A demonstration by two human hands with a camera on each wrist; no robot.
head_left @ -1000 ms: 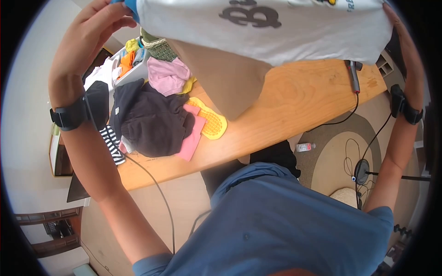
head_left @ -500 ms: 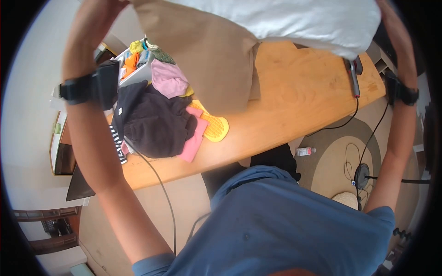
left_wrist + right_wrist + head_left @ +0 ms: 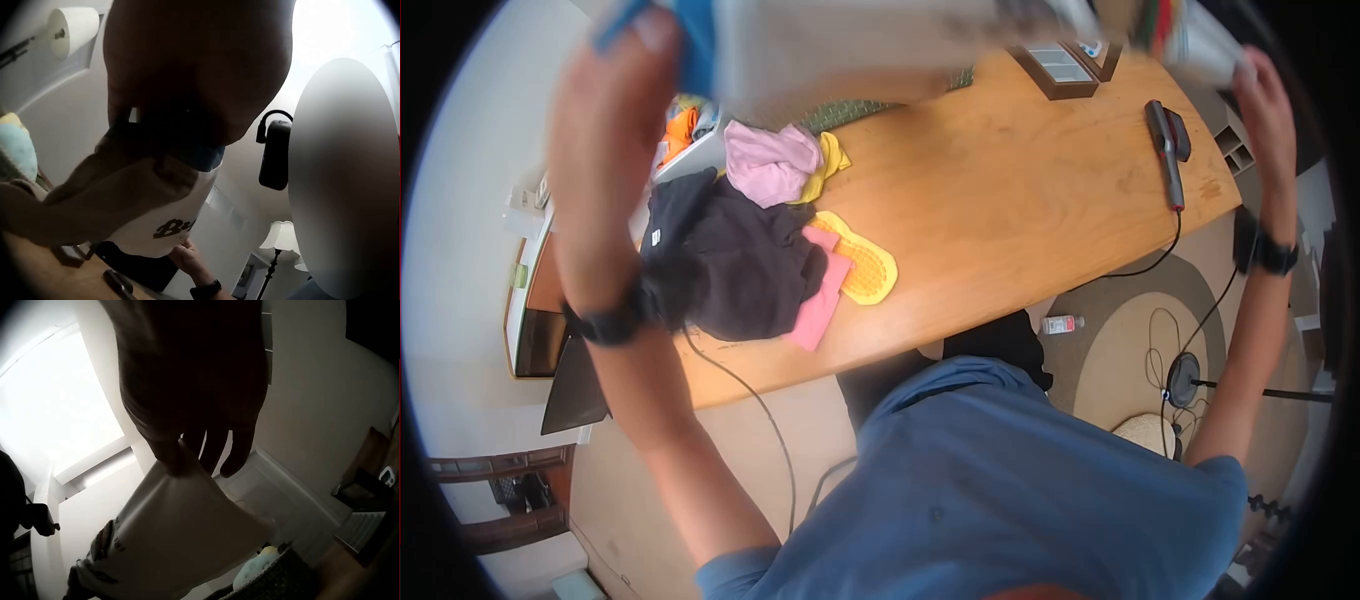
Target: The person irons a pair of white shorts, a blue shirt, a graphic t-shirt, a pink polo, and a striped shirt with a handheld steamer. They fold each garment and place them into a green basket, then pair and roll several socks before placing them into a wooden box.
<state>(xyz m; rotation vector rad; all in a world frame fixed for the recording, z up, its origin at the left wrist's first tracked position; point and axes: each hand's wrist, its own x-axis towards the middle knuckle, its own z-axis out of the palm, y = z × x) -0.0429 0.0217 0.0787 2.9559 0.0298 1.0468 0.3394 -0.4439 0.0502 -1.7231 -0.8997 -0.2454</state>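
Observation:
A white T-shirt (image 3: 840,45) with a printed letter B, brown fabric and blue trim is stretched between my two raised hands, blurred at the top of the head view. My left hand (image 3: 615,130) grips its blue-edged end. At the opposite end, my right hand (image 3: 1265,110) pinches a white corner between thumb and fingers. The right wrist view shows the white cloth (image 3: 181,525) hanging taut from those fingertips, the other fingers spread loosely. In the left wrist view, brown cloth (image 3: 112,200) droops beside the white print; the left fingers are dark against it.
Below, the wooden table (image 3: 1000,200) bears a dark garment (image 3: 740,260), a pink cloth (image 3: 770,160), and a yellow bumpy sole-shaped piece (image 3: 865,265). A corded grey hair tool (image 3: 1168,155) and a brown box (image 3: 1060,70) lie farther right. A bin with clothes (image 3: 690,145) stands at the left.
The shirt has swung up and away, its hanging brown part lifting off the table view and uncovering the brown box. Both hands keep hold; the left dipped out of frame at top, then came back.

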